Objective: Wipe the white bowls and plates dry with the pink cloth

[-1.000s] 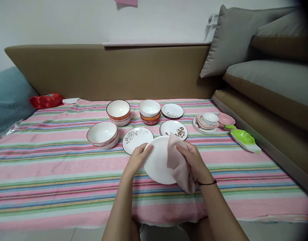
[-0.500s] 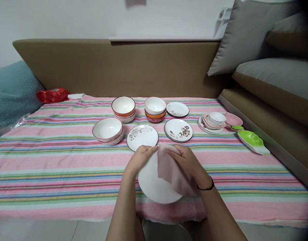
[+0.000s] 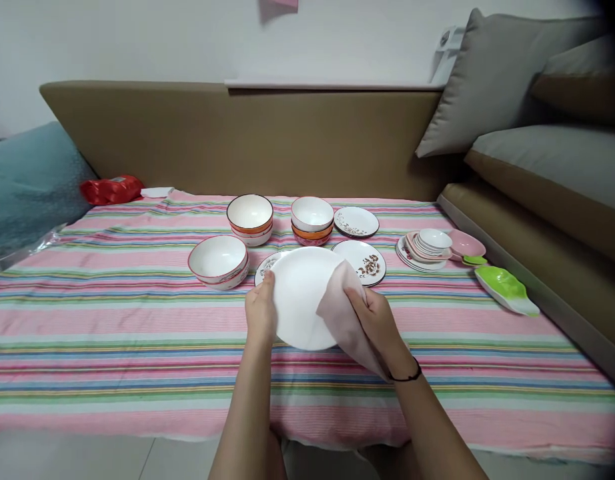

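My left hand (image 3: 260,312) grips the left edge of a plain white plate (image 3: 297,297), held tilted above the striped cloth. My right hand (image 3: 375,320) holds a pale pink cloth (image 3: 340,313) pressed against the plate's right side. Behind the plate lie two patterned plates, one mostly hidden (image 3: 264,265) and one with a brown motif (image 3: 367,261).
Bowls (image 3: 218,259) and two stacks of bowls (image 3: 250,217) (image 3: 312,220) stand on the pink striped cloth (image 3: 112,320). Small dishes (image 3: 427,243), a pink dish (image 3: 465,243) and a green dish (image 3: 505,288) lie at right. Cushions (image 3: 492,73) lean at the back right; a red bag (image 3: 111,189) at left.
The plate has risen and tilted up from a lower position near my body. My left hand slid from its top edge to its left edge; the cloth moved to the right side.
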Tool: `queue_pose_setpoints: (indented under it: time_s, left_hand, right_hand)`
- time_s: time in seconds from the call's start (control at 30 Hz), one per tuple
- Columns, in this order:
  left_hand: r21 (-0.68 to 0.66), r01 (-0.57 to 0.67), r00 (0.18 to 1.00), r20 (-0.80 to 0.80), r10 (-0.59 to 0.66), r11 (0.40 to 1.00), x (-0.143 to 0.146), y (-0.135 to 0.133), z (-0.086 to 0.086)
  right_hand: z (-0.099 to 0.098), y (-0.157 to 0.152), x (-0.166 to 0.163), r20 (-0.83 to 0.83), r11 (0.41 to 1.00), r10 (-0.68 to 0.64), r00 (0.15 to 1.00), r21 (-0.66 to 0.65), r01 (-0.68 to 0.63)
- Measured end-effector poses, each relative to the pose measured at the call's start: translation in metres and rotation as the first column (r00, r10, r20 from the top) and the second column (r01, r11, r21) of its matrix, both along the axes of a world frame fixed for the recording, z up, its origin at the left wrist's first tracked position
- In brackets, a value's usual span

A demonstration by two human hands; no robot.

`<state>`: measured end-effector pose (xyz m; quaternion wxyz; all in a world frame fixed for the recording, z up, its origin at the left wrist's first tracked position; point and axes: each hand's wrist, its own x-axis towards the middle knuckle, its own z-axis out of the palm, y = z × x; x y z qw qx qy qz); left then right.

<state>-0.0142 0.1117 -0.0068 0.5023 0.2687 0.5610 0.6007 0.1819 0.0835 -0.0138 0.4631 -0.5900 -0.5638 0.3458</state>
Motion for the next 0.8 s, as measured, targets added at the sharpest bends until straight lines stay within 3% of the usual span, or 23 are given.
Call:
queue_pose_setpoints:
  time_s: [0.13, 0.23, 0.4, 0.57, 0.67, 0.8]
  left_hand:
    - [0.032, -0.17, 0.984, 0.054, 0.168, 0.985, 0.008, 0.004, 0.001]
    - [0.028, -0.185, 0.983, 0.022, 0.184, 0.982, 0.007, 0.004, 0.002]
    - [0.027, 0.038, 0.997, -0.075, -0.036, 0.999, 0.0, 0.005, 0.001]
    - [-0.041, 0.225, 0.965, -0.132, -0.228, 0.974, -0.006, 0.005, 0.004]
    - [-0.078, 0.339, 0.917, -0.194, -0.348, 0.938, -0.011, 0.002, 0.009]
    - [-0.143, 0.516, 0.819, -0.206, -0.535, 0.845, -0.013, -0.006, 0.015]
  right_hand:
    - [-0.001, 0.002, -0.007, 0.002, 1.0, -0.014, 1.0, 0.009, 0.014]
    - [-0.002, 0.002, -0.006, 0.015, 1.0, -0.01, 1.0, 0.001, 0.01]
    - [-0.005, 0.002, 0.004, 0.007, 0.999, -0.037, 0.999, -0.007, 0.037]
    - [-0.002, 0.003, 0.012, -0.012, 0.999, 0.014, 1.0, -0.05, -0.015]
    - [0.001, 0.004, 0.015, 0.015, 0.998, 0.052, 0.999, -0.032, -0.051]
    - [0.003, 0.003, 0.017, 0.061, 0.988, 0.15, 0.987, -0.032, -0.148]
